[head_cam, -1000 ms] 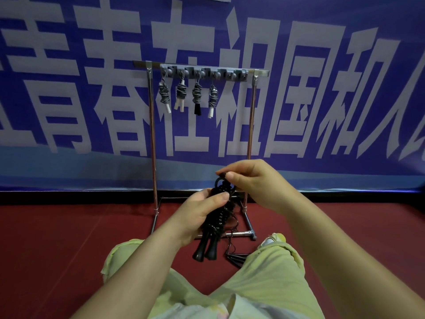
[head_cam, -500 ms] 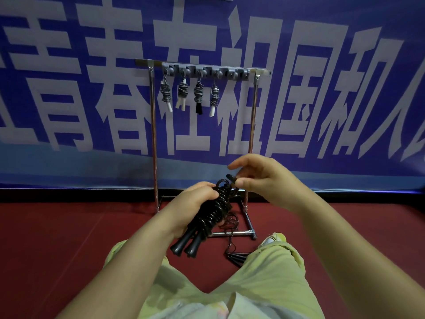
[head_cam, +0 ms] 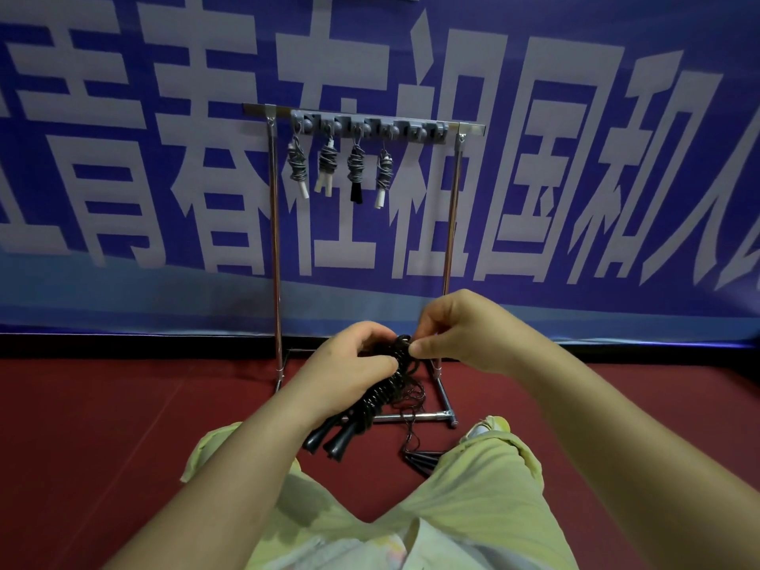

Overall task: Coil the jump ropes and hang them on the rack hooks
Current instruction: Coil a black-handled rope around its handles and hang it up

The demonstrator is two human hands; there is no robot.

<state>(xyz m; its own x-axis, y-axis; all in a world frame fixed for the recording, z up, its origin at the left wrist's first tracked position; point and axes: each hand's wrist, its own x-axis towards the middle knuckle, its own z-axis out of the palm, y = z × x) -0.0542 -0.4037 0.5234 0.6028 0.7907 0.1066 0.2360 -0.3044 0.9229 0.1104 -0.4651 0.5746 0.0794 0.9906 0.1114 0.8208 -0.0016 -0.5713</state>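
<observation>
Left hand (head_cam: 349, 364) grips the coiled black jump rope (head_cam: 384, 394); right hand (head_cam: 456, 331) pinches its top loop, finishing the wrap; next, a free hook on the grey rack (head_cam: 419, 129) at twelve o'clock

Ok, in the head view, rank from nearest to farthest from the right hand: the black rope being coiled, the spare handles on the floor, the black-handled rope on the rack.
1. black rope: pinched at its top by the right hand.
2. spare handles: on the floor, below, beside the knee.
3. black-handled rope: hanging third from left on the rack, farthest.
</observation>
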